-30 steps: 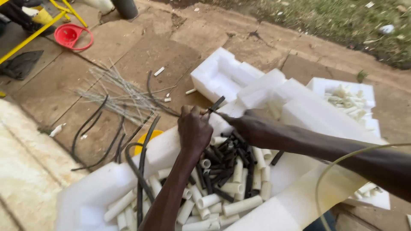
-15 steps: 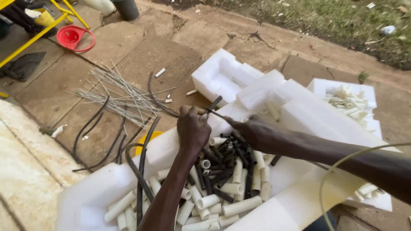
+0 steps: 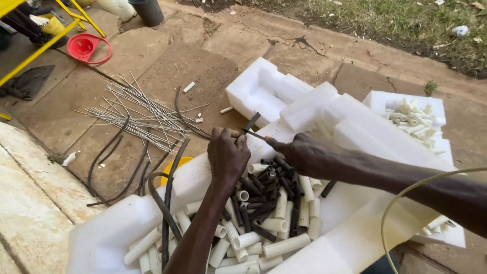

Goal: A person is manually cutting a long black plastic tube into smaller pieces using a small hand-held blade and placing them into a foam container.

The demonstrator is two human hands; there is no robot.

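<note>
My left hand (image 3: 228, 155) reaches up from the bottom of the view and pinches a short black tube piece (image 3: 252, 121) that sticks up past its fingers. My right hand (image 3: 300, 153) comes in from the right and holds a thin dark rod (image 3: 255, 134), whose tip meets the left hand's fingers at the tube. Both hands hover over a white foam tray (image 3: 101, 238). In it lie several short white tube pieces (image 3: 284, 246) and a heap of short black tube pieces (image 3: 269, 182).
Long black hoses (image 3: 167, 203) lean over the tray's left rim. A bundle of thin metal rods (image 3: 137, 114) lies on the paving. Foam blocks (image 3: 264, 89) and a second foam tray of white pieces (image 3: 411, 114) sit behind. A red ring (image 3: 89, 48) lies far left.
My right hand has drawn slightly to the right with the thin rod. My left hand stays in place, still pinching the black tube piece.
</note>
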